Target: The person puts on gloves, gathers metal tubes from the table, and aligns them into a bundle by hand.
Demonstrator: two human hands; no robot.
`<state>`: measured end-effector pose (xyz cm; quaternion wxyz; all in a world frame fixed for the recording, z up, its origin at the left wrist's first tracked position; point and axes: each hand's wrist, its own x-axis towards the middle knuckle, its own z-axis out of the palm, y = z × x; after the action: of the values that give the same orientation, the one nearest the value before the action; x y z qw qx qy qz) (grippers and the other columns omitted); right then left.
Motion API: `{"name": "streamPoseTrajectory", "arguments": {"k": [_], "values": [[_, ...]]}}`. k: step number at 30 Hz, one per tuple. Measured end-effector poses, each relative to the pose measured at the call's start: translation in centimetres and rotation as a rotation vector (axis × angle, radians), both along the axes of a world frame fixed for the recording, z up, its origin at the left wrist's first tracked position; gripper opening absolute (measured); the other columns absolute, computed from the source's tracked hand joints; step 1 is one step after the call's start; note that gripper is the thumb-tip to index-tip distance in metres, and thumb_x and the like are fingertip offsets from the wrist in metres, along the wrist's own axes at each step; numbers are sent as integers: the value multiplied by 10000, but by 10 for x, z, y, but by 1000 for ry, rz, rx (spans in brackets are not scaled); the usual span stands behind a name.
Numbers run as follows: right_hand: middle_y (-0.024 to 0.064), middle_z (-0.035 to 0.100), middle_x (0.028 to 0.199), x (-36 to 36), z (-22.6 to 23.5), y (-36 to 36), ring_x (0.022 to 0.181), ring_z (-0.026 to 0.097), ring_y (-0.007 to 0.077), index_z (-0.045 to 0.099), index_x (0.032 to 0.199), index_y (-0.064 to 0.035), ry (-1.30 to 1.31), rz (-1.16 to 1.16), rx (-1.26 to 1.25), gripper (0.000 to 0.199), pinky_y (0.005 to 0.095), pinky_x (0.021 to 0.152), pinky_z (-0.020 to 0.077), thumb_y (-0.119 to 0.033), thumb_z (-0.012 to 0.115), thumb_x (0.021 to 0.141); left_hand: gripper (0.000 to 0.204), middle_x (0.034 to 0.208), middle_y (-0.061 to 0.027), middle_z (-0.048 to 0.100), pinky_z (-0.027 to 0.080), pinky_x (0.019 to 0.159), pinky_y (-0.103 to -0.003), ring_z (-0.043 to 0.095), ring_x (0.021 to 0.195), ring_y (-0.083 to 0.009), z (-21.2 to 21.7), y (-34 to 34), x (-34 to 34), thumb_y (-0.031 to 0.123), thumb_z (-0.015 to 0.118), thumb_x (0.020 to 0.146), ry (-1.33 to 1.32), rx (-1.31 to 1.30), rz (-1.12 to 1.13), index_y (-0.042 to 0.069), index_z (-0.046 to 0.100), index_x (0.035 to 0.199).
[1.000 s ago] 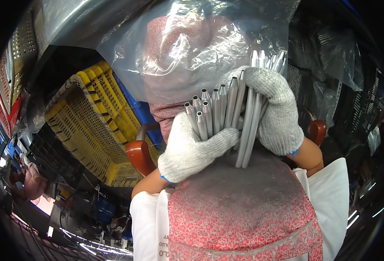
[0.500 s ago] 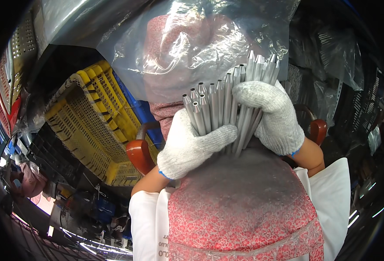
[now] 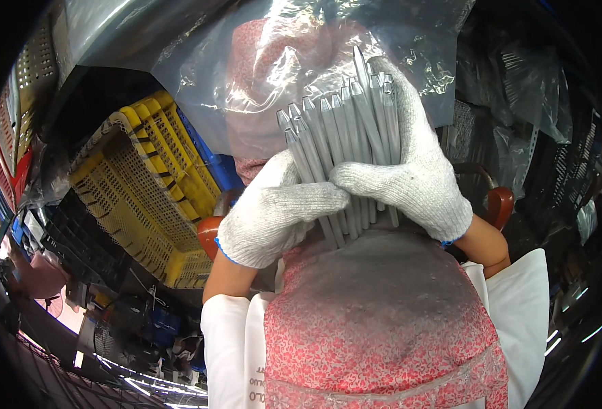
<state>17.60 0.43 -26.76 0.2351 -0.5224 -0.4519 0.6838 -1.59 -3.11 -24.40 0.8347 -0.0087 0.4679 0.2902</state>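
A bundle of grey metal tubes with tapered ends (image 3: 338, 136) stands slanted between my hands, above the darkened front of my pink floral apron (image 3: 383, 327). My left hand (image 3: 274, 211), in a white knitted glove, is closed on the bundle's left side with its thumb across the tubes. Gloved the same way, my right hand (image 3: 410, 157) wraps the right side, thumb across the front and fingers behind. The two thumb tips meet near the middle. The tops of the tubes are uneven, one rising above the others on the right. My palms hide part of the bundle.
A clear plastic sheet (image 3: 199, 102) spreads ahead of my hands over pink patterned cloth. At the left lies a tilted yellow crate (image 3: 117, 184), with something blue behind it. Red-brown armrest ends (image 3: 500, 204) flank me. Plastic bags (image 3: 529, 88) hang at the right.
My right hand has brought its tubes left against the others, and its thumb now lies across the front. The tubes form one tighter bundle. My left hand has shifted slightly left.
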Motion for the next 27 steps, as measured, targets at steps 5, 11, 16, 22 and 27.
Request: {"name": "streamPoseTrajectory", "arguments": {"k": [5,11,16,22,27], "values": [[142,477,1371,-1,4,5,1250,508,225,197,1517,-51,11,-6,-100,971,383,1051,423,-41,788,746,500,1136,-96,643,504,858,-261,614,1000,-139,-5,-8,5,-13,682,815,-75,20,136,-37,532,1292],[142,496,1347,7,3,6,1221,533,221,178,1521,-52,47,-23,-119,996,377,1040,439,-33,794,738,504,1151,-95,636,506,850,-258,613,987,-134,-12,-7,0,4,703,813,-52,17,70,-28,538,1288],[154,489,1348,0,2,4,1206,546,233,134,1529,-61,-44,-2,-8,1050,386,1038,441,-48,810,726,519,1207,-95,620,495,928,-286,597,1059,-146,-11,-6,4,14,722,820,-85,73,100,-28,527,1298],[166,481,1353,-3,1,2,1207,544,236,111,1535,-76,-6,-14,-16,1105,392,1039,438,-89,837,703,533,1206,-87,623,485,953,-294,588,1079,-146,-10,-8,10,15,730,813,-3,145,59,-23,523,1303],[156,489,1352,1,-9,3,1207,543,221,128,1533,-73,-89,30,-24,1065,382,1038,438,-62,816,721,532,1028,-103,664,513,583,-205,651,790,-120,-5,1,9,-74,687,771,77,105,-61,-48,518,1274]]}}
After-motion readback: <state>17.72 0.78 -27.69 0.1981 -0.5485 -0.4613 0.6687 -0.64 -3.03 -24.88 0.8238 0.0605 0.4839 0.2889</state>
